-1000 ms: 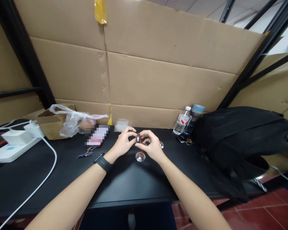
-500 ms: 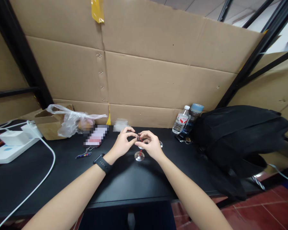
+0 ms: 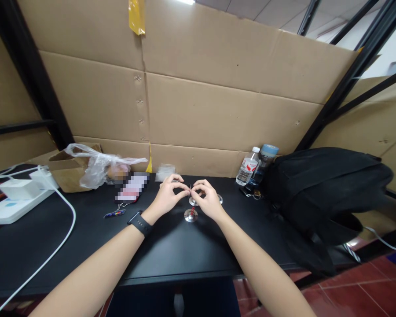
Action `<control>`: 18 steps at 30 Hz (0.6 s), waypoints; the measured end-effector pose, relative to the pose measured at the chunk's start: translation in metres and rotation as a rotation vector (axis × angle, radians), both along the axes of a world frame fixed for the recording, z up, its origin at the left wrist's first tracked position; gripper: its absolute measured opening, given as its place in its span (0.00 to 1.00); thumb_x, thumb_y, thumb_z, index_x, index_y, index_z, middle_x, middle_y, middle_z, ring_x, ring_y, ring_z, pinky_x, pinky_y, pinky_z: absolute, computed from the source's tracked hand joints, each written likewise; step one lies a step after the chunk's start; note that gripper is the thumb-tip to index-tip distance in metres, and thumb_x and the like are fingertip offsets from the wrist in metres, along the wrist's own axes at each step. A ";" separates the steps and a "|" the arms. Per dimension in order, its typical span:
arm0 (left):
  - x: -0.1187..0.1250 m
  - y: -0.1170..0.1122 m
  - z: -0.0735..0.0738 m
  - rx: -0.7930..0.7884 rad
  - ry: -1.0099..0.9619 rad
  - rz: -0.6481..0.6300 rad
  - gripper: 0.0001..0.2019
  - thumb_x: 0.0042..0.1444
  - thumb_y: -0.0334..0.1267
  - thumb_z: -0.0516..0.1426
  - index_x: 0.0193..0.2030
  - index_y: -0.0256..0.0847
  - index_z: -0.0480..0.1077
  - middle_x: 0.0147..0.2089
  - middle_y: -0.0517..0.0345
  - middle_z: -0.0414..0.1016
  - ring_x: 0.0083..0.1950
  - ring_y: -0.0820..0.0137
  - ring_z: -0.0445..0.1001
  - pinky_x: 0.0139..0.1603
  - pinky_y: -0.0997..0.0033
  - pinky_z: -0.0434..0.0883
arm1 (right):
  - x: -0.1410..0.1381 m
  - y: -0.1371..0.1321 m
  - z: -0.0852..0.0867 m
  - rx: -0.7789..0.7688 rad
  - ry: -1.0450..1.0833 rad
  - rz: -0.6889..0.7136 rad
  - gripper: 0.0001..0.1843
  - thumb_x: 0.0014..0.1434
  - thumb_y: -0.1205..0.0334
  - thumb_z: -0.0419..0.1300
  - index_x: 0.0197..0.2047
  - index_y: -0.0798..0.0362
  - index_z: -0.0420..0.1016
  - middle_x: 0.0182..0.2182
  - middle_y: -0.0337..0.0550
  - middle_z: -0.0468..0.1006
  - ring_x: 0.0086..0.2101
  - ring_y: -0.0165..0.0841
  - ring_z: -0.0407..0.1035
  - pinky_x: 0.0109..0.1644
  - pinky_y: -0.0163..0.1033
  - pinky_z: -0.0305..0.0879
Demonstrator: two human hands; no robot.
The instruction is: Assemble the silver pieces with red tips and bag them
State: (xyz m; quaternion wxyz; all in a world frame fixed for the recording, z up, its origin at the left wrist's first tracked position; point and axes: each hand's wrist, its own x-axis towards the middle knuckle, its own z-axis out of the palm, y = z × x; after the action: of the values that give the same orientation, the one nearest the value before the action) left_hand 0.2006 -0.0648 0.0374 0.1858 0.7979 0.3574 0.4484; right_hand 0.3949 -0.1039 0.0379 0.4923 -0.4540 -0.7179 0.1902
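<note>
My left hand (image 3: 169, 194) and my right hand (image 3: 207, 198) meet over the middle of the black table (image 3: 171, 246). Both pinch a small thin ring-like piece (image 3: 190, 189) between thumb and fingertips; seen edge-on, it shows only as a thin sliver. Just below the hands, a small shiny metal disc with a red pin (image 3: 190, 215) stands on the table. Two more metal discs (image 3: 193, 201) lie behind it, partly hidden by my right hand. A black watch (image 3: 140, 223) sits on my left wrist.
A black backpack (image 3: 323, 193) fills the right side. Two water bottles (image 3: 249, 166) and keys (image 3: 251, 192) stand beside it. At left are a white power strip (image 3: 13, 198) with a cable, a cardboard box with a plastic bag (image 3: 95, 167), and a keychain (image 3: 115, 213). Cardboard walls stand behind.
The small ring between my fingertips has turned from face-on to edge-on. Both hands stay pinched together in nearly the same place above the disc.
</note>
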 end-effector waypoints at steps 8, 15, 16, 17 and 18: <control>-0.001 0.002 0.003 -0.008 -0.081 -0.087 0.08 0.63 0.38 0.57 0.45 0.44 0.76 0.52 0.53 0.74 0.58 0.62 0.71 0.64 0.56 0.65 | 0.004 0.003 -0.003 0.037 -0.182 -0.030 0.04 0.59 0.63 0.62 0.33 0.51 0.77 0.47 0.47 0.71 0.50 0.38 0.69 0.48 0.42 0.69; -0.002 0.000 -0.004 -0.007 0.276 -0.053 0.06 0.58 0.45 0.63 0.40 0.52 0.81 0.56 0.59 0.76 0.61 0.55 0.66 0.64 0.46 0.59 | 0.009 0.005 0.001 0.004 -0.166 -0.009 0.04 0.60 0.64 0.61 0.33 0.51 0.76 0.49 0.47 0.70 0.50 0.38 0.68 0.48 0.42 0.69; -0.002 -0.001 -0.004 -0.006 0.267 -0.058 0.07 0.59 0.45 0.63 0.42 0.52 0.81 0.56 0.58 0.76 0.61 0.55 0.67 0.63 0.48 0.60 | 0.009 0.005 0.001 0.000 -0.168 -0.011 0.04 0.60 0.63 0.61 0.33 0.51 0.76 0.49 0.47 0.70 0.50 0.38 0.68 0.48 0.41 0.69; -0.001 -0.001 -0.005 -0.005 0.251 -0.064 0.08 0.59 0.46 0.63 0.44 0.52 0.81 0.56 0.58 0.76 0.60 0.56 0.67 0.62 0.50 0.61 | 0.010 0.005 0.001 -0.002 -0.173 -0.011 0.04 0.60 0.63 0.61 0.34 0.51 0.76 0.49 0.47 0.70 0.51 0.38 0.67 0.48 0.41 0.69; 0.000 -0.001 -0.005 -0.001 0.242 -0.067 0.09 0.59 0.46 0.63 0.45 0.52 0.81 0.56 0.57 0.76 0.60 0.57 0.67 0.62 0.51 0.61 | 0.010 0.006 0.000 -0.001 -0.183 -0.011 0.04 0.61 0.63 0.61 0.34 0.51 0.76 0.49 0.47 0.70 0.51 0.38 0.67 0.48 0.41 0.68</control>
State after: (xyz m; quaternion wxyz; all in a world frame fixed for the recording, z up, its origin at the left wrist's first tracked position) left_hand 0.2007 -0.0660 0.0326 0.1565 0.8575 0.3506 0.3424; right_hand 0.4047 -0.0980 0.0377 0.4257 -0.4738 -0.7570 0.1456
